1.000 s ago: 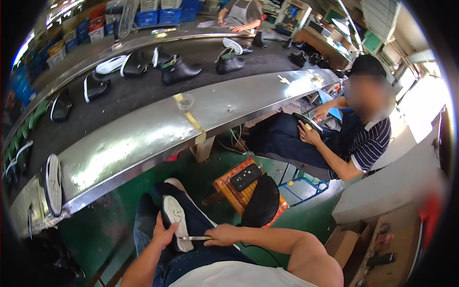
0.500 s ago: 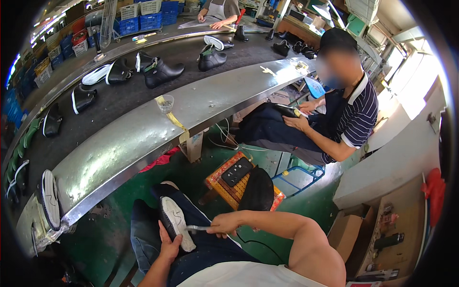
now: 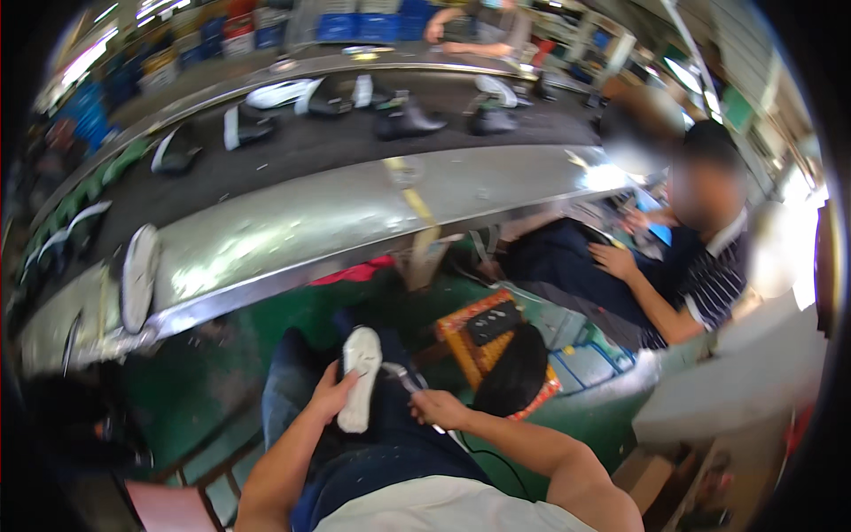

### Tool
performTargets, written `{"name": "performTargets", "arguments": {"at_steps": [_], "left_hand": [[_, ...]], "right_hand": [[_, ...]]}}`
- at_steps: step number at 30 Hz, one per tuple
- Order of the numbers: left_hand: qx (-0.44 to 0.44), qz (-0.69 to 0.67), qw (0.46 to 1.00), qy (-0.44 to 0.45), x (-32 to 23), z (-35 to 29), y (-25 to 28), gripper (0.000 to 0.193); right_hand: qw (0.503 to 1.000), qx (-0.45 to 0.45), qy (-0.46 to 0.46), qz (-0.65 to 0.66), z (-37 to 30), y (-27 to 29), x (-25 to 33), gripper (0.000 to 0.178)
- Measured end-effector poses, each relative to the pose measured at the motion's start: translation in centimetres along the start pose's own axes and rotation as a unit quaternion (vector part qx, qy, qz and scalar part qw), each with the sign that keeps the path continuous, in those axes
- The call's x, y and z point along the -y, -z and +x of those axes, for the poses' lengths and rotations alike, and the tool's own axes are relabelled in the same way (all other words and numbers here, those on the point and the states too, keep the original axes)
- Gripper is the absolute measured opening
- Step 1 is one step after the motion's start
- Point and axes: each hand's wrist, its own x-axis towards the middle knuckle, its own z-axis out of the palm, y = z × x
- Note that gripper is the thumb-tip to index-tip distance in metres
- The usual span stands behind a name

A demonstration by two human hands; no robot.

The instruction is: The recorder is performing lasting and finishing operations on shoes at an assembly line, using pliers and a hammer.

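Note:
A shoe [image 3: 361, 381] rests on my lap with its pale underside facing up. My left hand [image 3: 331, 396] grips it from the left, thumb across the underside. My right hand [image 3: 438, 411] is closed round a silver hand tool [image 3: 403, 376] with a curved head. That head lies just right of the shoe, apart from it; motion blurs its exact kind. Another shoe [image 3: 140, 279] with a light sole stands at the near left end of the metal-edged bench [image 3: 284, 213].
Black shoes [image 3: 409, 120] line the dark far strip of the bench. Right of my knees is a small orange stool [image 3: 468, 348] with a dark pad [image 3: 511, 371] on it. A co-worker [image 3: 700, 239] sits to the right; another person [image 3: 487, 31] is across the bench. A chair [image 3: 173, 505] is at lower left.
The view has swung, so the bench and co-worker sit farther right in it. The tool's head has come away from the shoe. The shoe now points straighter away from me.

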Motion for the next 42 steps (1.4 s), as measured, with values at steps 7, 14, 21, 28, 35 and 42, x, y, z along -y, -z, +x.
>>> {"name": "performTargets", "arguments": {"at_steps": [7, 14, 21, 28, 35, 42], "left_hand": [[0.093, -0.341, 0.921, -0.166, -10.6, -5.3, 2.4, 0.056], [0.143, -0.471, 0.856, -0.156, -19.2, -5.8, 5.0, 0.063], [0.089, -0.557, 0.814, -0.139, -19.9, -1.8, 7.1, 0.064], [0.079, -0.549, 0.821, -0.135, -19.6, -0.6, 7.3, 0.068], [0.068, -0.536, 0.832, -0.127, -19.3, -0.6, 7.6, 0.068], [0.078, -0.527, 0.835, -0.135, -20.2, -2.4, 8.1, 0.066]], "right_hand": [[1.0, 0.017, -0.005, -0.006, -0.2, 0.7, 0.6, 0.05], [0.997, 0.037, -0.019, -0.068, 0.5, 0.1, 2.3, 0.046], [0.998, 0.038, -0.034, -0.047, 0.7, -0.3, 3.2, 0.047], [0.998, 0.033, -0.04, -0.025, 0.6, -0.1, 2.7, 0.052], [0.893, 0.008, 0.051, -0.447, -0.3, -0.5, 5.1, 0.052], [0.814, -0.029, 0.233, -0.531, -3.2, -2.4, 10.5, 0.053]]}}
